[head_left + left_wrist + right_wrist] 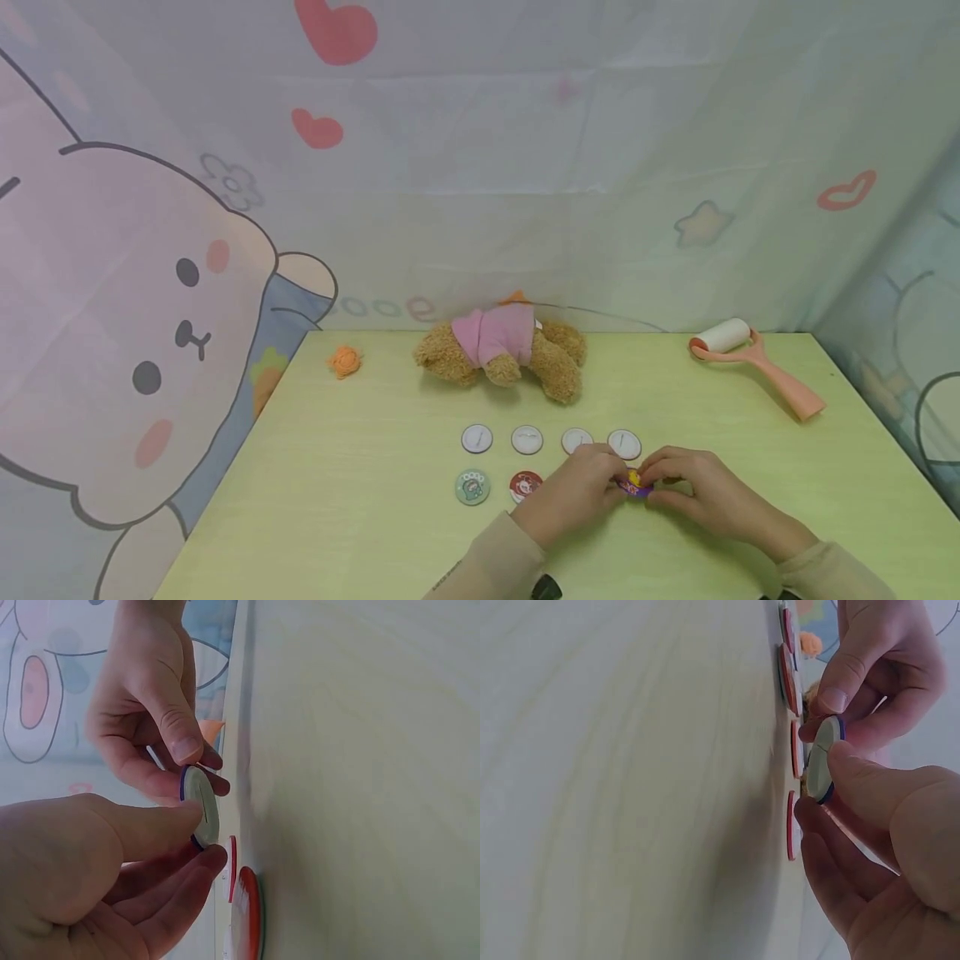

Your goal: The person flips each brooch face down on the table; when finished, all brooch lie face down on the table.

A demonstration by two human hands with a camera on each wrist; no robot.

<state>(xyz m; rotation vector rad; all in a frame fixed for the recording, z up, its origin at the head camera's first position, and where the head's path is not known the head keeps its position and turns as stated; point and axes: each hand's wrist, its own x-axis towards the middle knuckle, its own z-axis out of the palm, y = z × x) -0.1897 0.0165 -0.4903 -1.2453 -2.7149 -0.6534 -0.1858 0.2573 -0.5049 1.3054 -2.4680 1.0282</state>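
Both hands hold one purple pin badge (634, 482) with a yellow figure on its front, tilted up just over the table. My left hand (576, 490) pinches one edge between thumb and fingers; my right hand (701, 490) pinches the opposite edge. The badge's pale back (201, 808) with its thin pin faces the left wrist camera. Behind the hands, several white-backed badges lie face down in a row, the rightmost badge (624, 444) nearest my fingers. A green badge (472, 487) and a red badge (525, 485) lie face up, the red one partly hidden by my left hand.
A teddy bear (501, 346) in a pink top lies on its side at the table's back. An orange knitted piece (346, 361) is at the back left, a lint roller (772, 367) with a peach handle at the back right. A printed cloth (480, 167) hangs behind.
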